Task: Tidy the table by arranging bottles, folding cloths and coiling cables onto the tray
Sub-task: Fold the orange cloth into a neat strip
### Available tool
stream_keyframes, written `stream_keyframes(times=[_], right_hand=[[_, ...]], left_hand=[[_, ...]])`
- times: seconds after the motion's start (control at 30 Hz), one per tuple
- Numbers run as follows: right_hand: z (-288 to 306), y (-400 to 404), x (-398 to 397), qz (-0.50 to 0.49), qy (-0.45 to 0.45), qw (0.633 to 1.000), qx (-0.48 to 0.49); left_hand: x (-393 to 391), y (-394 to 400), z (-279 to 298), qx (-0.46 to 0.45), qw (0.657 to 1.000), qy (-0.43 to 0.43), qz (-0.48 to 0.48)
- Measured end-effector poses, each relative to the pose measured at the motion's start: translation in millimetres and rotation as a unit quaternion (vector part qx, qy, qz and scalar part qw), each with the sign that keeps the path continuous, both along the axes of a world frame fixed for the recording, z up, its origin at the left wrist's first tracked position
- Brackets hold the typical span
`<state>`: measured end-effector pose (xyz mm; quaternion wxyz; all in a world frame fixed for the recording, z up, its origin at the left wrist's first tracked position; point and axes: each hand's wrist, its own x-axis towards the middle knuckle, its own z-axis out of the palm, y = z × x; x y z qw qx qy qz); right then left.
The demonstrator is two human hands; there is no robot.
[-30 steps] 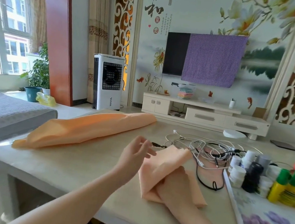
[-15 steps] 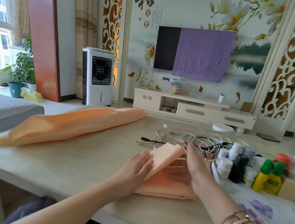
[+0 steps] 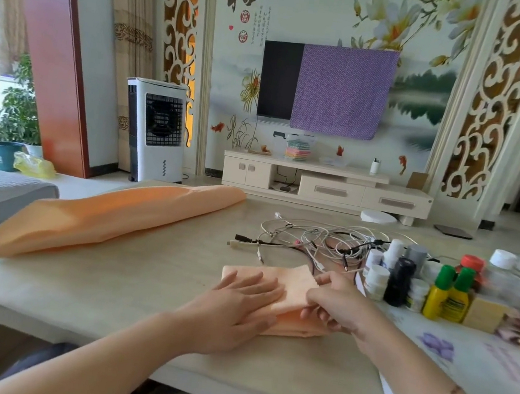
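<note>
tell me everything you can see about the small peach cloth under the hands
The small cloth is peach, soft and slightly textured, folded into a flat stack of several layers. It lies on the beige table, near its front edge, just in front of the cable tangle and left of the bottles. The left hand rests flat on it, fingers straight. The right hand pinches the right edge of its top layer. Its top right edge looks finely serrated.

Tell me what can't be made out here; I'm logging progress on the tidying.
- Tray: cut off by the right edge of the head view.
- Bottles: labels blurred, unreadable.
- Cables: tangled, count unclear.
- Cloth: folds hidden under left hand and right hand.
</note>
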<state>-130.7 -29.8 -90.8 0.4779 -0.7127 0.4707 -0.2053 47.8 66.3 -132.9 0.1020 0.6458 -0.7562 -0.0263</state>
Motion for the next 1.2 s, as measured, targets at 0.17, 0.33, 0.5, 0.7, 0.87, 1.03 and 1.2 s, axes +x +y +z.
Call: stream_keyframes(times=[0.17, 0.33, 0.5, 0.7, 0.87, 1.03, 1.2], right_hand=[[-3.2, -2.2, -10.8, 0.012, 0.067, 0.998, -0.017], [-21.1, -15.5, -16.2, -0.032, 0.229, 0.953, -0.195], [-24.3, -15.9, -11.0, 0.013, 0.285, 0.932, -0.222], [-4.5, -11.4, -9.3, 0.009, -0.041, 0.996, 0.079], [20.1, -3.8, -19.7, -0.029, -0.256, 0.962, 0.084], [43.4, -15.4, -76.2, -0.108, -0.296, 0.947, -0.058], [39.4, -28.9, -157.5, -0.206, -0.265, 0.935, -0.112]], left_hand=[[-4.7, -1.9, -1.3, 0.018, 0.999, 0.0, -0.029], [-1.9, 0.2, -5.1, 0.033, 0.997, -0.044, -0.051], [-1.8, 0.5, -3.7, 0.038, 0.997, -0.039, -0.062], [-10.4, -3.8, 7.6, -0.006, 0.995, 0.095, -0.007], [-52.7, -24.8, 27.6, -0.113, 0.969, 0.22, 0.019], [-112.2, -48.9, 66.4, -0.122, 0.881, 0.457, 0.028], [-182.6, -78.3, 93.0, 0.034, 0.698, 0.714, -0.044]])
